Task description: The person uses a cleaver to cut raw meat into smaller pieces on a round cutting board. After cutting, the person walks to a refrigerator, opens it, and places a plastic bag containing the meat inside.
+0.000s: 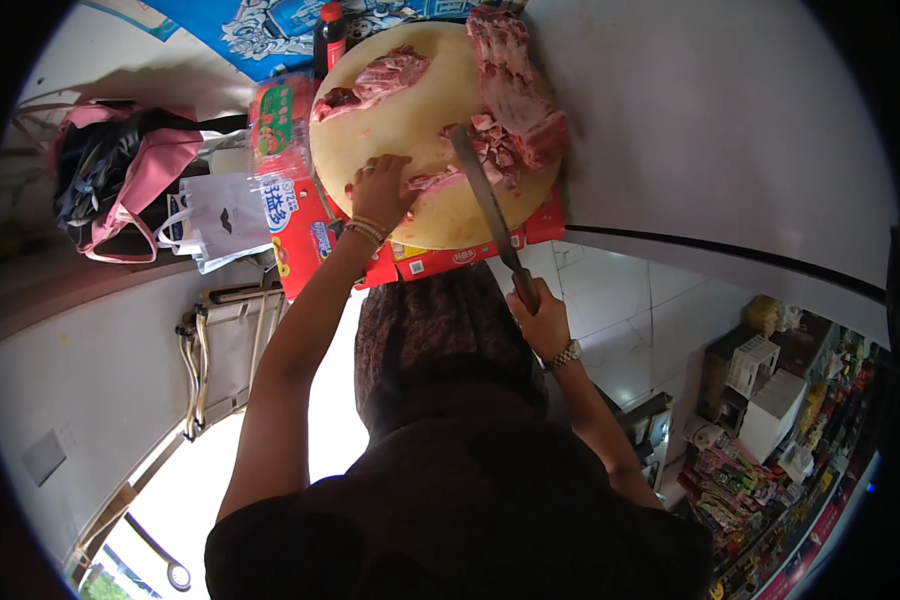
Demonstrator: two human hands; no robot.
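Note:
A round, pale chopping board [390, 150] lies before me with raw meat on it. My left hand [381, 191] is palm down near its left front edge, over the left end of a narrow strip of raw meat [436, 180]. Fingers and palm hide that end. In my right hand [544, 319] is the handle of a long-bladed cleaver [484, 187], its blade slanting up and left across the board. Chopped bone-in pieces [499, 150] lie beside the blade tip. A rack of ribs [517, 82] extends along the right side, and another meat piece [379, 79] lies at the far left.
Red printed cardboard [307, 259] lies under the board. A clear plastic box [276, 131] and a dark bottle with a red cap [331, 37] stand beside it. Left are a pink bag [146, 169] and a white carrier bag [225, 210]. A white wall [705, 112] borders the right.

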